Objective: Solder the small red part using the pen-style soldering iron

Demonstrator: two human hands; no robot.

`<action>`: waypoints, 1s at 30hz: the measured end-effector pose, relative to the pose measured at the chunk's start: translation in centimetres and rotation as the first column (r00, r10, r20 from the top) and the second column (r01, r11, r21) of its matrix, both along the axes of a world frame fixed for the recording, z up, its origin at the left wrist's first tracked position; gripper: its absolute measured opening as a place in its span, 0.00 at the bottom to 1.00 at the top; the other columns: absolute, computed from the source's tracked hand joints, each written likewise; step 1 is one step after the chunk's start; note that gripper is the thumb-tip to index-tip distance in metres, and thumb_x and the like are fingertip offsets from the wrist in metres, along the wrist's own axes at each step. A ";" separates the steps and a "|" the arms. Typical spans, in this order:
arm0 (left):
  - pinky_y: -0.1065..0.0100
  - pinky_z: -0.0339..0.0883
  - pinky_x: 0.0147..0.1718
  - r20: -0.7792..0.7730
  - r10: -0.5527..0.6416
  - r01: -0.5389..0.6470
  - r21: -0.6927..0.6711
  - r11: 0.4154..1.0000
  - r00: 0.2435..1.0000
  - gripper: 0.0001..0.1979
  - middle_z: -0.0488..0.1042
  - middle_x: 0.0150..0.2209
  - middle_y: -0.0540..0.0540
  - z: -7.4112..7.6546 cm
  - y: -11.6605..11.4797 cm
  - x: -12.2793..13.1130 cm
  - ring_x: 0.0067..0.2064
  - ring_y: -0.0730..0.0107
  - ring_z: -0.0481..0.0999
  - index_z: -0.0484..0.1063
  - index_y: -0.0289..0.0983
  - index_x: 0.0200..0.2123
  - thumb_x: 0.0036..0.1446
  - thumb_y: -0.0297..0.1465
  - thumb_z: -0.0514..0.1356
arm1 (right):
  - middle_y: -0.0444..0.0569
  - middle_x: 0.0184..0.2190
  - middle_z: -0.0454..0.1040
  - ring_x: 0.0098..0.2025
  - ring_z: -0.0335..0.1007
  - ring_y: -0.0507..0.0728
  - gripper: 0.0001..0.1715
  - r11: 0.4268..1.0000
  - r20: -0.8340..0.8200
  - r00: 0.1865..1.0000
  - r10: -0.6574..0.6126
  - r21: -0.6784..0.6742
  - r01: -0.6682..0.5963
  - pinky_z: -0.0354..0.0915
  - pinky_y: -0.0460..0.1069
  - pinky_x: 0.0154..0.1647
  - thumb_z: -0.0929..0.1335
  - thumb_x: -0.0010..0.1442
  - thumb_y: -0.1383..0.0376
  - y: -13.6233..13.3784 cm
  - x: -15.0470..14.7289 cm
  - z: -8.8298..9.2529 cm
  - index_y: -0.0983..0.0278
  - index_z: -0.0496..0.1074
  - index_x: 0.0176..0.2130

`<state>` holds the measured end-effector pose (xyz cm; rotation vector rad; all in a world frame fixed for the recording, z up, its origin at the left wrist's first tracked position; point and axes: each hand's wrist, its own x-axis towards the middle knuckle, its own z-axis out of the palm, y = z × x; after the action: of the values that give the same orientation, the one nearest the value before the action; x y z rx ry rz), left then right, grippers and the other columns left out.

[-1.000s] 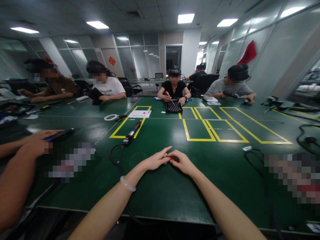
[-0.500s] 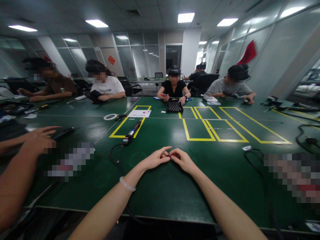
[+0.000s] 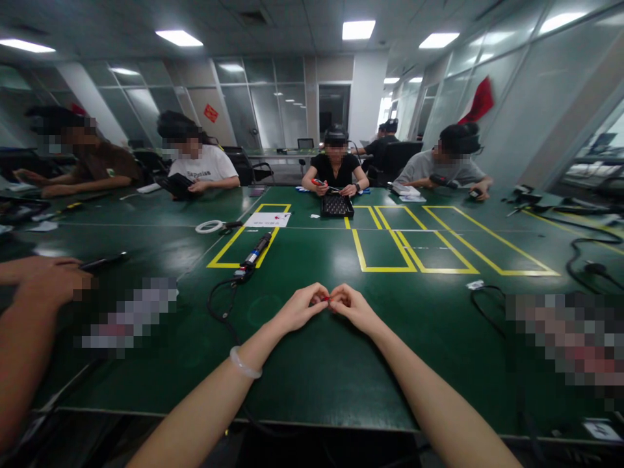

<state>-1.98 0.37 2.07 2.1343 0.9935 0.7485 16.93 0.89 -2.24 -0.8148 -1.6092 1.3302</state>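
Observation:
Both hands meet over the green table (image 3: 292, 383), fingertips nearly touching. My left hand (image 3: 303, 308) is closed in a pinch, and a pale bangle (image 3: 245, 364) circles its wrist. My right hand (image 3: 351, 307) mirrors it, with thumb and fingers pressed together. Between the two sets of fingertips a small red thing (image 3: 326, 299) shows. It is too small and too covered by fingers for its kind to be made out. Beyond the left hand lies a blue and black electric screwdriver-like tool (image 3: 254, 255) with a black cord.
Yellow tape rectangles (image 3: 387, 269) mark the table ahead. A white paper (image 3: 267, 220) and a white ring-shaped coil (image 3: 209, 226) lie farther off. Across the table a person works at a black tray (image 3: 336, 207). A co-worker's hand (image 3: 53, 279) is at left; a black cable (image 3: 480, 305) lies at right.
The left fingers, earlier stretched forward, have curled in around the small red thing. My view has turned slightly, so the surroundings sit a little farther left.

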 end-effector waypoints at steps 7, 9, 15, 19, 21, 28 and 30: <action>0.70 0.65 0.39 0.013 0.016 -0.016 0.018 1.000 1.000 0.09 0.73 0.37 0.48 0.0 0.0 -0.1 0.37 0.72 0.72 0.68 0.37 0.40 0.56 0.34 0.57 | 0.46 0.27 0.73 0.29 0.69 0.52 0.16 0.999 -0.035 0.999 0.000 -0.033 -0.002 0.64 0.48 0.33 0.69 0.56 0.56 0.2 0.0 -0.1 0.65 0.66 0.36; 0.70 0.65 0.39 0.012 0.024 -0.024 0.020 1.000 1.000 0.08 0.74 0.37 0.48 0.0 0.0 -0.2 0.38 0.71 0.72 0.69 0.37 0.39 0.57 0.34 0.56 | 0.45 0.28 0.73 0.29 0.69 0.51 0.17 1.000 -0.029 1.000 0.006 -0.028 -0.007 0.64 0.47 0.32 0.70 0.55 0.56 0.3 -0.1 -0.3 0.64 0.65 0.39; 0.70 0.65 0.39 0.010 0.030 -0.030 0.012 0.999 1.000 0.09 0.74 0.37 0.48 -0.3 0.1 -0.3 0.38 0.71 0.73 0.69 0.38 0.40 0.58 0.35 0.55 | 0.45 0.31 0.72 0.28 0.67 0.50 0.16 1.000 0.013 1.000 0.011 0.008 -0.011 0.63 0.46 0.30 0.70 0.55 0.57 0.3 -0.2 -0.7 0.64 0.66 0.39; 0.69 0.66 0.39 0.010 0.064 -0.065 0.011 0.998 0.998 0.14 0.74 0.38 0.48 -0.1 0.7 -0.7 0.39 0.71 0.73 0.67 0.38 0.45 0.60 0.39 0.53 | 0.46 0.31 0.73 0.29 0.67 0.51 0.14 0.999 0.041 0.999 -0.012 0.042 0.010 0.64 0.47 0.32 0.68 0.57 0.58 0.4 0.0 -0.7 0.64 0.67 0.40; 0.68 0.66 0.41 -0.019 0.151 -0.150 0.060 0.987 0.988 0.17 0.73 0.39 0.47 0.2 1.7 -1.8 0.40 0.70 0.73 0.65 0.39 0.49 0.61 0.41 0.51 | 0.46 0.32 0.72 0.29 0.67 0.51 0.14 0.998 0.062 0.998 -0.033 0.052 0.030 0.63 0.47 0.31 0.68 0.57 0.58 0.4 0.1 -0.6 0.64 0.67 0.40; 0.53 0.60 0.52 -0.444 0.634 -0.488 0.407 0.772 0.634 0.33 0.61 0.57 0.36 0.9 7.8 -11.9 0.55 0.50 0.64 0.57 0.37 0.60 0.54 0.47 0.54 | 0.44 0.30 0.70 0.27 0.61 0.50 0.13 0.990 0.178 0.981 -0.081 0.126 0.059 0.57 0.45 0.28 0.68 0.57 0.59 0.0 0.4 0.1 0.65 0.70 0.39; 0.51 0.60 0.51 -0.551 0.686 -0.574 0.397 0.717 0.475 0.42 0.56 0.59 0.32 0.8 9.2 -14.9 0.57 0.43 0.62 0.50 0.35 0.63 0.50 0.52 0.55 | 0.43 0.29 0.70 0.26 0.59 0.49 0.12 0.989 0.197 0.977 -0.082 0.134 0.056 0.56 0.44 0.27 0.68 0.57 0.60 -0.1 0.5 0.4 0.65 0.70 0.40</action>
<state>-16.92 9.58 2.90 2.1863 2.2951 0.3356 17.42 0.79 -1.89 -0.9429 -1.7874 1.1119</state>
